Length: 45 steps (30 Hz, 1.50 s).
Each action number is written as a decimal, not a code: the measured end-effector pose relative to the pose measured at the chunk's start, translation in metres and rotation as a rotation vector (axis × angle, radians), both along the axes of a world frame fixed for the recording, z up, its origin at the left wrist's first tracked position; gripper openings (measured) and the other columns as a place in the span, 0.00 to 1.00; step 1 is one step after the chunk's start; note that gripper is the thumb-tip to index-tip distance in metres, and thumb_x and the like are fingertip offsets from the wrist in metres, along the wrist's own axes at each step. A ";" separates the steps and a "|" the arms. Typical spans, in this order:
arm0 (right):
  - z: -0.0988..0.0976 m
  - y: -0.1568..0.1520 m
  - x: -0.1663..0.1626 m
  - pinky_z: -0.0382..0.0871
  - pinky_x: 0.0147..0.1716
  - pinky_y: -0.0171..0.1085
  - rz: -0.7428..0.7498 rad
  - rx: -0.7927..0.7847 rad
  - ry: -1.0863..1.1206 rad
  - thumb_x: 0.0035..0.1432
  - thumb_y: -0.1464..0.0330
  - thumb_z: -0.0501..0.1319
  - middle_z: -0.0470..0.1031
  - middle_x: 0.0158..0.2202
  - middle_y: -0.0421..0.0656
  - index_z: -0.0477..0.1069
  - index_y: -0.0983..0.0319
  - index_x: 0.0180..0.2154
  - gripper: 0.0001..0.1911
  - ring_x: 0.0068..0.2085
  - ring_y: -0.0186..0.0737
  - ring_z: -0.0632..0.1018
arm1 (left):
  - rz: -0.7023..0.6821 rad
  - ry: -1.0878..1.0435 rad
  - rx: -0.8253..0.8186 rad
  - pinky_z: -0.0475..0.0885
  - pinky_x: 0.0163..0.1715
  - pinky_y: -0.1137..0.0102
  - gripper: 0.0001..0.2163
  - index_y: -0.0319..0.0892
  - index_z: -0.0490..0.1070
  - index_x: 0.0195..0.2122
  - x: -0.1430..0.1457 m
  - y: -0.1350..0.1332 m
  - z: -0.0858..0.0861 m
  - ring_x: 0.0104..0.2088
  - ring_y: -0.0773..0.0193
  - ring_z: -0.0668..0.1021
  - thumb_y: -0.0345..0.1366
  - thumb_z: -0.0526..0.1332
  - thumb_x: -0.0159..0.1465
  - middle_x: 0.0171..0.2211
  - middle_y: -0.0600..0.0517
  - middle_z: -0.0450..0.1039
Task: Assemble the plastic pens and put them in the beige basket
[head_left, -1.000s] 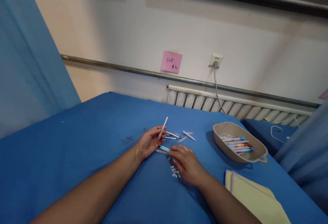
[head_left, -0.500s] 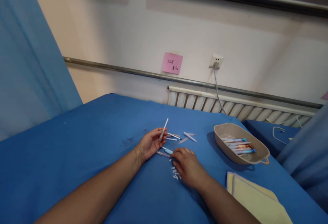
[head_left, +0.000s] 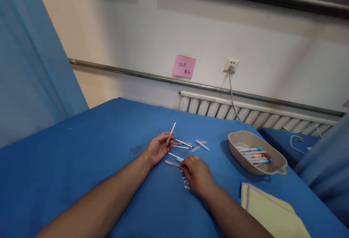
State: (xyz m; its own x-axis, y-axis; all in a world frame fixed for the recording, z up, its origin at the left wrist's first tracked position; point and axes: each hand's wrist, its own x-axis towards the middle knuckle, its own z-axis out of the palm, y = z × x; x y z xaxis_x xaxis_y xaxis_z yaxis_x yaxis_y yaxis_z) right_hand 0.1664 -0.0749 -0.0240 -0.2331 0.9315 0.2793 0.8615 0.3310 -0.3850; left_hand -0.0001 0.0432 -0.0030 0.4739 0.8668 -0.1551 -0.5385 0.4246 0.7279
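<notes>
My left hand (head_left: 158, 147) is raised a little above the blue cloth, its fingers closed on a thin white pen refill (head_left: 171, 130) that tilts upward; its lower end looks greyish and is partly covered. On the cloth, my right hand (head_left: 196, 172) has its fingertips drawn together; what they hold, if anything, is hidden. Small white pen pieces (head_left: 186, 184) lie by those fingers. Just beyond the fingertips are a turquoise-ended pen part (head_left: 179, 160) and a clear tube (head_left: 171, 163). More white refills (head_left: 183, 142) and pale pen barrels (head_left: 202, 145) lie farther back.
A beige basin (head_left: 256, 136) with several pens (head_left: 255, 154) stands at the right. Folded yellow cloths (head_left: 272, 209) lie in front of it. Behind the table are a radiator (head_left: 215, 109), a metal rail (head_left: 131, 73) and a plugged-in cable (head_left: 232, 96).
My left hand has shifted slightly left with the pen refill. My right hand has moved slightly left and down, covering more of the small white pieces.
</notes>
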 end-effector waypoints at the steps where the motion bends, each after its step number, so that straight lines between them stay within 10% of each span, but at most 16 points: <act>1: 0.000 0.001 -0.002 0.62 0.40 0.36 -0.020 0.004 -0.012 0.59 0.71 0.56 0.74 0.35 0.42 0.71 0.59 0.37 0.06 0.39 0.40 0.72 | -0.003 0.005 0.000 0.74 0.23 0.76 0.07 0.34 0.71 0.38 0.001 0.000 0.000 0.23 0.69 0.76 0.24 0.57 0.59 0.27 0.50 0.73; 23: 0.003 -0.001 -0.004 0.64 0.37 0.38 -0.046 -0.009 -0.115 0.56 0.77 0.53 0.74 0.37 0.47 0.69 0.60 0.41 0.13 0.39 0.45 0.73 | -0.033 0.114 0.038 0.71 0.23 0.78 0.06 0.36 0.71 0.35 0.007 -0.005 -0.004 0.23 0.71 0.74 0.25 0.61 0.56 0.27 0.51 0.73; 34: -0.007 0.021 0.043 0.66 0.20 0.32 -0.217 -0.105 1.266 0.48 0.66 0.64 0.71 0.25 0.34 0.49 0.58 0.58 0.38 0.21 0.34 0.74 | -0.137 0.297 0.227 0.59 0.16 0.79 0.08 0.37 0.71 0.34 0.019 -0.022 -0.005 0.18 0.74 0.69 0.33 0.64 0.53 0.26 0.54 0.71; 45: 0.005 0.023 0.049 0.69 0.24 0.31 -0.268 0.001 1.666 0.44 0.62 0.69 0.75 0.24 0.36 0.59 0.59 0.49 0.31 0.26 0.35 0.77 | -0.222 0.593 0.455 0.61 0.17 0.77 0.13 0.37 0.70 0.35 0.031 -0.036 -0.005 0.17 0.74 0.67 0.41 0.64 0.52 0.25 0.54 0.73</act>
